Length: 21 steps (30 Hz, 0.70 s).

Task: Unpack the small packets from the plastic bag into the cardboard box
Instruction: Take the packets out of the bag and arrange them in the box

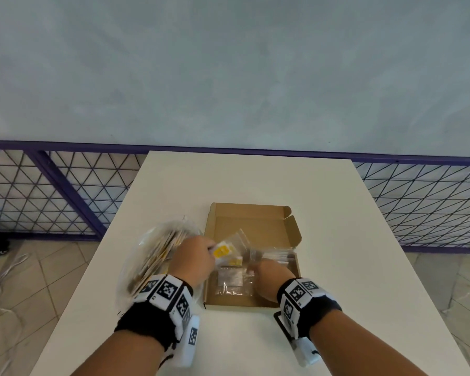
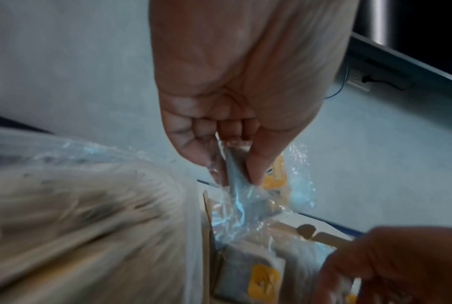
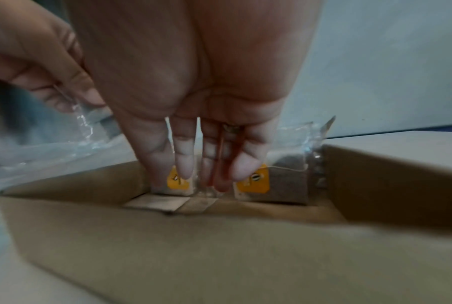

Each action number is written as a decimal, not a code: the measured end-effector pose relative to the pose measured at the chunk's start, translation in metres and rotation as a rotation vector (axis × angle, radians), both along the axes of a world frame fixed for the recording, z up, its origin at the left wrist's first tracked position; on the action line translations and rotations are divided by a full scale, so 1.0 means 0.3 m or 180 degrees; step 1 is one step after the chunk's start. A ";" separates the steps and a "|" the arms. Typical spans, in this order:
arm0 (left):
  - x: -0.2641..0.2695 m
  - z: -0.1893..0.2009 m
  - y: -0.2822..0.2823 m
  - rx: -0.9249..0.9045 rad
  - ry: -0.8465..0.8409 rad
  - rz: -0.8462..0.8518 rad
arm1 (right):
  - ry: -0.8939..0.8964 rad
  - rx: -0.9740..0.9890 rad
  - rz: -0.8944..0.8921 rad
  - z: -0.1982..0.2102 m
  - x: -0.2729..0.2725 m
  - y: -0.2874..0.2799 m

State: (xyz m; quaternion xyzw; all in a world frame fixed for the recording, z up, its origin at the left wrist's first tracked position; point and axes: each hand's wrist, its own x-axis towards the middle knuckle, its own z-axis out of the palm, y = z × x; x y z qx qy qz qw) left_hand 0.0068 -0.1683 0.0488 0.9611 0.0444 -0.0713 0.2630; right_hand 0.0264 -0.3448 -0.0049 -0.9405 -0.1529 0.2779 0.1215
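Note:
An open cardboard box (image 1: 255, 221) lies mid-table with several clear packets inside. A plastic bag (image 1: 155, 259) full of packets sits just left of it. My left hand (image 1: 198, 256) is over the box's left edge and pinches a clear packet with a yellow tag (image 1: 224, 251). In the left wrist view, thumb and fingers (image 2: 256, 172) squeeze that packet (image 2: 245, 203) at its top. My right hand (image 3: 201, 174) reaches down into the box with straight fingers. Its tips rest against packets (image 3: 279, 183) standing along the box's far wall.
The white table (image 1: 337, 240) has bare surface right of and beyond the box. The box lid (image 1: 250, 213) lies open away from me. A purple-framed wire fence (image 1: 65, 191) runs behind the table, with tiled floor on both sides.

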 end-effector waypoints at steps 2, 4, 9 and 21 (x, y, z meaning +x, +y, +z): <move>0.007 0.018 0.021 -0.0094 -0.0095 0.0119 | 0.0041 -0.0126 0.0247 -0.008 0.001 0.030; 0.012 0.026 0.034 -0.0154 -0.0180 0.0206 | -0.0017 -0.0361 0.0568 -0.012 -0.002 0.062; 0.005 0.007 0.051 -0.0193 -0.0163 0.0234 | -0.0093 -0.0915 0.1041 -0.013 -0.011 0.104; 0.012 -0.008 0.052 -0.0133 -0.0185 0.0201 | -0.0379 -0.1115 0.1346 -0.004 -0.009 0.119</move>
